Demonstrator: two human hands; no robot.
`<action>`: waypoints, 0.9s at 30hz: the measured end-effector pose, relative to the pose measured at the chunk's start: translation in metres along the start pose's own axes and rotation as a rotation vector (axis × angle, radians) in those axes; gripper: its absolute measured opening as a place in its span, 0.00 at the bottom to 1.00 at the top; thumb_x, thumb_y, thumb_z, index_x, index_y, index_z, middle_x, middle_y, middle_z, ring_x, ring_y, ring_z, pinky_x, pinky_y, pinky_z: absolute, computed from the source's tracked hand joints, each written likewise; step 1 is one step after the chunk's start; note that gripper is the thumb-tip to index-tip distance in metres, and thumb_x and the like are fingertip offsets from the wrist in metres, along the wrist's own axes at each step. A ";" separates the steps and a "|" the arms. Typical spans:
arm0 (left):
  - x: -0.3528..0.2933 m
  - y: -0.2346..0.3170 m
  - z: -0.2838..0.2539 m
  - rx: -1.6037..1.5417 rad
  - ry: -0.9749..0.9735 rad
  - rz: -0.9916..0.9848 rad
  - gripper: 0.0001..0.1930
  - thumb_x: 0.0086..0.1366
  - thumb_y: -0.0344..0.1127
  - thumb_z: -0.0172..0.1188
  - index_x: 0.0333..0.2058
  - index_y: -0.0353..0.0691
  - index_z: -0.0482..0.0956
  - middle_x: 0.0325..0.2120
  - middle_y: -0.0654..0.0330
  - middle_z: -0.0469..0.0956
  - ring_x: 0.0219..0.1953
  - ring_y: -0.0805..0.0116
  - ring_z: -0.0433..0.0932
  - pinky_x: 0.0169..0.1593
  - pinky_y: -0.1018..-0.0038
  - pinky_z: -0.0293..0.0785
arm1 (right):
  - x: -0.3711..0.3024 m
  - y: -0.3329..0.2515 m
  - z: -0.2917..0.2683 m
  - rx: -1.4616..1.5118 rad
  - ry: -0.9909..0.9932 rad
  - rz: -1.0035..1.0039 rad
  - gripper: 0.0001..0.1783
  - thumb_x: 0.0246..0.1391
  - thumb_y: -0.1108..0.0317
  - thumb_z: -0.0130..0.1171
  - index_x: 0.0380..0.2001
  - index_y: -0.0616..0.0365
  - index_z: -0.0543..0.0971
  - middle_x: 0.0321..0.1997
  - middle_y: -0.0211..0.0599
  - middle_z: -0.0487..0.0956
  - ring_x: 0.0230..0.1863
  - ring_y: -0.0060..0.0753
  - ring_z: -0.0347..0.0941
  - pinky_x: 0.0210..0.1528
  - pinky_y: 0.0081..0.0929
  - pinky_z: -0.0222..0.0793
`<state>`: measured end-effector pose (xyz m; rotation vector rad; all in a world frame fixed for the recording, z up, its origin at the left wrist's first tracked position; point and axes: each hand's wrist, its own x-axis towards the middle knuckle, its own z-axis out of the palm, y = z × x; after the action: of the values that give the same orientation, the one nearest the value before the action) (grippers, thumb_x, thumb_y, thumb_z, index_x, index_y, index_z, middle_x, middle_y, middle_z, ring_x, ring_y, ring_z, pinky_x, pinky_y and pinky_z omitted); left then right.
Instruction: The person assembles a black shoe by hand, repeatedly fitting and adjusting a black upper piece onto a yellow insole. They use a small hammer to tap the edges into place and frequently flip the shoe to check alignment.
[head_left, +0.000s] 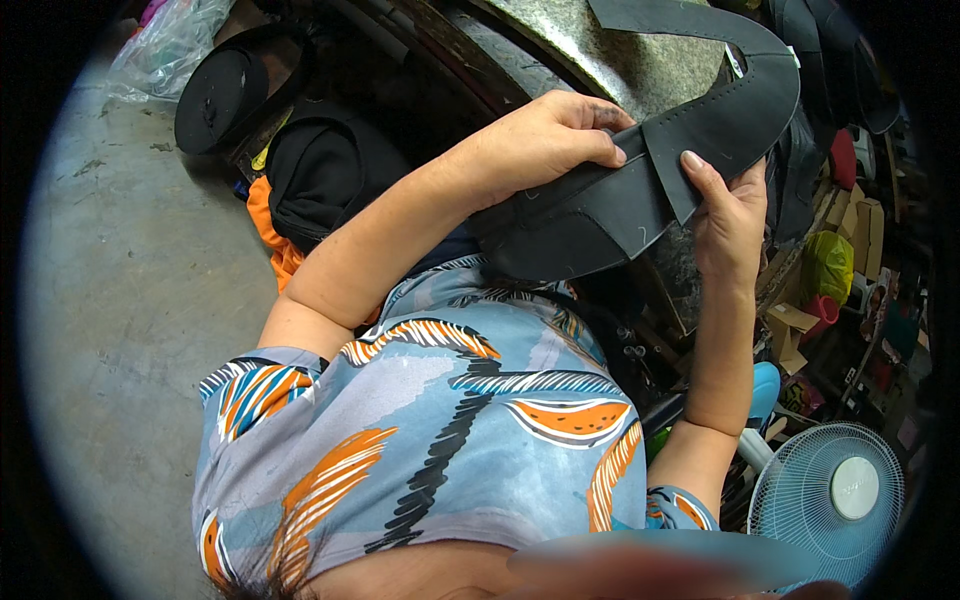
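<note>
My left hand (545,140) grips the top edge of a dark grey leather shoe-upper piece (600,210), thumb pressed on its face. My right hand (728,210) holds the same piece from the right side, a finger laid along the seam where a second curved black strip (745,95) with stitch marks overlaps it. The piece is held up above my lap, over a worn speckled work surface (620,50). My patterned blue, grey and orange shirt fills the lower middle of the view.
A black bag (325,170) and an orange cloth (270,235) lie at my left on the concrete floor (130,300). A black round object (220,95) stands beyond. A white fan (830,495) is at the lower right, with cardboard boxes and clutter (850,260) along the right.
</note>
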<state>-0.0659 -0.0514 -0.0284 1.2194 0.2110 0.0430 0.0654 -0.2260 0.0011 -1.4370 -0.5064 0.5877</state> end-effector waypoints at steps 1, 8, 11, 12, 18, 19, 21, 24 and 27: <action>0.000 0.000 0.000 0.020 0.013 0.002 0.22 0.61 0.31 0.59 0.51 0.22 0.75 0.36 0.50 0.83 0.33 0.71 0.83 0.38 0.80 0.80 | 0.000 0.001 0.000 -0.008 0.008 0.002 0.31 0.54 0.81 0.63 0.60 0.62 0.65 0.54 0.42 0.77 0.52 0.32 0.77 0.55 0.28 0.76; 0.000 0.001 0.000 -0.044 -0.004 0.007 0.22 0.61 0.30 0.59 0.51 0.22 0.75 0.35 0.49 0.83 0.32 0.71 0.83 0.37 0.81 0.80 | 0.000 0.004 0.001 0.035 0.019 -0.023 0.31 0.54 0.81 0.62 0.60 0.63 0.65 0.54 0.42 0.77 0.51 0.33 0.78 0.56 0.29 0.76; -0.001 0.001 0.000 -0.042 -0.017 -0.002 0.22 0.61 0.30 0.59 0.52 0.22 0.75 0.36 0.50 0.83 0.32 0.71 0.83 0.38 0.80 0.80 | 0.000 0.004 0.001 0.041 0.022 -0.015 0.30 0.54 0.82 0.62 0.59 0.62 0.65 0.53 0.42 0.77 0.50 0.32 0.78 0.54 0.28 0.77; -0.001 0.001 -0.001 -0.034 -0.019 -0.002 0.22 0.61 0.30 0.59 0.52 0.22 0.75 0.36 0.50 0.83 0.33 0.72 0.83 0.39 0.80 0.80 | 0.000 0.004 0.002 0.041 0.023 -0.005 0.30 0.54 0.81 0.62 0.59 0.62 0.66 0.53 0.42 0.77 0.49 0.32 0.79 0.53 0.27 0.77; 0.001 0.002 -0.004 0.005 -0.058 -0.011 0.22 0.63 0.35 0.61 0.54 0.28 0.76 0.39 0.54 0.83 0.34 0.73 0.84 0.42 0.82 0.79 | 0.001 0.005 0.002 0.007 0.010 0.002 0.29 0.53 0.81 0.63 0.58 0.63 0.66 0.51 0.41 0.78 0.49 0.31 0.79 0.53 0.26 0.77; 0.002 0.003 -0.004 0.026 -0.059 -0.035 0.23 0.63 0.35 0.61 0.54 0.28 0.76 0.39 0.53 0.83 0.34 0.73 0.84 0.42 0.82 0.79 | 0.001 0.005 0.002 0.001 0.006 -0.002 0.30 0.53 0.81 0.63 0.59 0.63 0.67 0.52 0.41 0.78 0.49 0.31 0.79 0.53 0.26 0.77; 0.003 0.006 -0.005 0.068 -0.068 -0.031 0.22 0.63 0.36 0.61 0.53 0.28 0.76 0.38 0.53 0.83 0.33 0.73 0.83 0.41 0.82 0.79 | 0.002 0.004 0.002 0.001 0.007 -0.011 0.30 0.53 0.82 0.63 0.59 0.63 0.66 0.52 0.41 0.78 0.50 0.31 0.78 0.55 0.27 0.76; 0.009 0.009 -0.004 0.072 0.014 -0.080 0.21 0.66 0.39 0.62 0.50 0.28 0.78 0.35 0.54 0.83 0.32 0.73 0.83 0.38 0.82 0.79 | 0.004 0.002 0.003 0.020 -0.008 -0.017 0.31 0.52 0.82 0.63 0.59 0.63 0.66 0.54 0.42 0.77 0.53 0.33 0.77 0.58 0.29 0.73; 0.018 0.009 -0.002 0.089 -0.041 -0.062 0.20 0.68 0.42 0.61 0.47 0.28 0.79 0.32 0.56 0.83 0.30 0.74 0.82 0.36 0.81 0.79 | 0.006 0.002 0.006 0.036 0.000 -0.040 0.31 0.52 0.81 0.64 0.59 0.63 0.66 0.51 0.41 0.79 0.48 0.30 0.78 0.50 0.25 0.76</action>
<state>-0.0481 -0.0436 -0.0229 1.3005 0.2166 -0.0455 0.0657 -0.2174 -0.0007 -1.3892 -0.5216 0.5623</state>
